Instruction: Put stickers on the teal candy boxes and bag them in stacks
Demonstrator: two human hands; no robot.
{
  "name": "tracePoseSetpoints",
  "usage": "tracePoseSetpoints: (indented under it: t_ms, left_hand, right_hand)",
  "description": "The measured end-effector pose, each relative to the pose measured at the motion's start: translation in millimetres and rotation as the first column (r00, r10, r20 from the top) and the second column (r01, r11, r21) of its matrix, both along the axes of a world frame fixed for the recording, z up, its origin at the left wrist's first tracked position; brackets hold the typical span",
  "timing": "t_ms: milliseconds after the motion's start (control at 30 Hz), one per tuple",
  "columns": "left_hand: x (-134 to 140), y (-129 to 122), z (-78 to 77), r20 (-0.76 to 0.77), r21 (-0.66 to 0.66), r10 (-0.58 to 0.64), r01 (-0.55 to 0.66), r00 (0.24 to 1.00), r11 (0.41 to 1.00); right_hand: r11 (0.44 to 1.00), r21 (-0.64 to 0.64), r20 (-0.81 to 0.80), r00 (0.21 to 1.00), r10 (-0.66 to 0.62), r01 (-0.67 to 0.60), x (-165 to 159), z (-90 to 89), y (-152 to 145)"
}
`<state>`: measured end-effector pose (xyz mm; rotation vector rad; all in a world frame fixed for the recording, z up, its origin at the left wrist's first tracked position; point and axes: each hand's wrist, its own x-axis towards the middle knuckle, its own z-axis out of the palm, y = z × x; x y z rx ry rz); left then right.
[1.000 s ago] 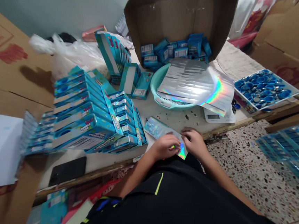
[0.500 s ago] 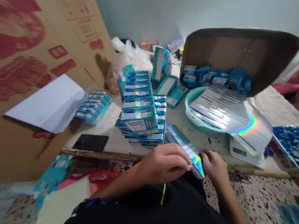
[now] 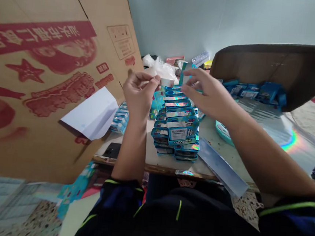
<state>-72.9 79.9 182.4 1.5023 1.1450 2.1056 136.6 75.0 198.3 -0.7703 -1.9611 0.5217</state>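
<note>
My left hand (image 3: 140, 89) is closed in a pinch on a small pale sticker (image 3: 166, 83), held above the far end of the stacked boxes. Across from it, my right hand (image 3: 203, 87) has its fingers apart, near the sticker's other side and holding nothing that I can see. Below both hands stand rows of small blue candy boxes (image 3: 182, 129), several with shiny strips across their edges. A long, narrow sticker sheet (image 3: 222, 167) lies to the right of the stack, its near end sticking out past the table edge. Behind my right fingers, an upright teal box (image 3: 186, 66) is partly hidden.
A large printed carton (image 3: 51, 97) rises at the left, with a white sheet (image 3: 91, 114) against it. A black phone (image 3: 112, 150) lies near the table edge. On the right are an open carton (image 3: 272, 63) of blue packs and shiny sheets (image 3: 304, 145) over a teal basin (image 3: 223, 134).
Both hands have risen from the table's front edge to the far end of the stack. The sticker sheet was let go, and my left hand now pinches a small sticker. The view has swung left.
</note>
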Motion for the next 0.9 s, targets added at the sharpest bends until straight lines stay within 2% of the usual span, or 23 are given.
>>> tracePoseSetpoints:
  t_ms: [100,200,400,533,700,900]
  left_hand:
    - [-5.8,14.6,-6.8,0.046,-0.090,-0.049,0.053,0.998,0.995]
    - [-9.7,20.4,-4.0,0.083,-0.152,-0.117,0.129,0.990,0.980]
    - [-10.6,23.3,12.1,0.048,-0.155,-0.136,0.142,0.990,0.978]
    - [-7.5,22.1,14.3,0.029,-0.151,-0.113,0.116,0.993,0.982]
    - [-2.9,21.3,11.0,0.053,-0.110,-0.102,0.107,0.993,0.988]
    - [-0.8,28.9,2.9,0.059,-0.112,-0.078,0.084,0.995,0.990]
  right_hand:
    - [0.989,-0.118,-0.060,0.995,0.081,-0.088,-39.1,3.9,30.7]
    - [0.978,-0.170,-0.119,0.987,0.104,-0.124,-56.9,3.4,45.4]
    - [0.967,-0.185,-0.205,0.969,0.137,-0.176,-58.3,11.6,49.1]
    - [0.948,-0.222,-0.250,0.953,0.171,-0.228,-53.5,19.0,48.1]
    - [0.965,-0.213,-0.208,0.972,0.107,-0.152,-50.7,18.9,51.0]
    - [0.999,-0.034,-0.071,0.997,-0.038,0.035,-51.7,15.3,66.1]
